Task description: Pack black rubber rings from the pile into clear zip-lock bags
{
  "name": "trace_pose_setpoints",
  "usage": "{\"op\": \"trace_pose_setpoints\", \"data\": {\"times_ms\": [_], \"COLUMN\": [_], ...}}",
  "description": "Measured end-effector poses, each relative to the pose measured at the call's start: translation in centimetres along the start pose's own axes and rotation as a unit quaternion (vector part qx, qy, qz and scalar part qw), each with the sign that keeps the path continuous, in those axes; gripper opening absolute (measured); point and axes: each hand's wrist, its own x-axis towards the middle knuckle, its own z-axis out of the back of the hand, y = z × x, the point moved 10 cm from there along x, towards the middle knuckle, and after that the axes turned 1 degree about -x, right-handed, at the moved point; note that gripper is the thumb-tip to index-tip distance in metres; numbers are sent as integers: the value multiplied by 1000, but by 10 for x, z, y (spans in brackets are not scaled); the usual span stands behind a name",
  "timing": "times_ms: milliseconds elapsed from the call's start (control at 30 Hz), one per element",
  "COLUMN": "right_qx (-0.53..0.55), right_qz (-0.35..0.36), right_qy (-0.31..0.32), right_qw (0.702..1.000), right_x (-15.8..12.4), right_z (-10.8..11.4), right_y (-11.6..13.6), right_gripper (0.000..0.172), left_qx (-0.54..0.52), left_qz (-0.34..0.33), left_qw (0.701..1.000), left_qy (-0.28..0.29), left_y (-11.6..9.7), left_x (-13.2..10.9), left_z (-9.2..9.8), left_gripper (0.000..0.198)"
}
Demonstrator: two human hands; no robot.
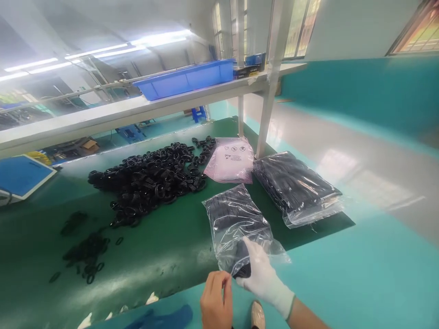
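A clear plastic bag (236,205) lies on the green table, its far part packed with rows of black pieces. My right hand (260,269), in a white glove, reaches into the bag's near opening. Its fingers are wrapped round a bundle of black pieces (242,260), too tightly stacked to make out singly. Bare and bent at the fingers, my left hand (216,297) pinches the near edge of the same bag. Beyond the bag lies a pink printed bag (231,160).
Filled clear bags (298,183) lie at the table's right edge. A large heap of black rings (154,178) spreads over the table (164,256), with smaller piles at left. A shelf (113,112) bearing a blue bin (192,78) crosses above, held by a post (267,109).
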Motion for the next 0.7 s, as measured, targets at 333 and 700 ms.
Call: {"op": "trace_pose_setpoints", "data": {"times_ms": [333,700], "right_qx": [-39,-127], "right_qz": [7,-74], "right_qy": [-3,-214], "right_qw": [999,966], "right_x": [2,17], "right_z": [-8,-11], "right_y": [11,19], "right_gripper": [93,87], "left_qx": [-74,-74], "left_qz": [-122,-136], "left_qw": [989,988], "left_qy": [-35,-13], "left_y": [-5,9], "left_x": [-10,-24], "left_z": [2,-7], "left_gripper": [16,24]}}
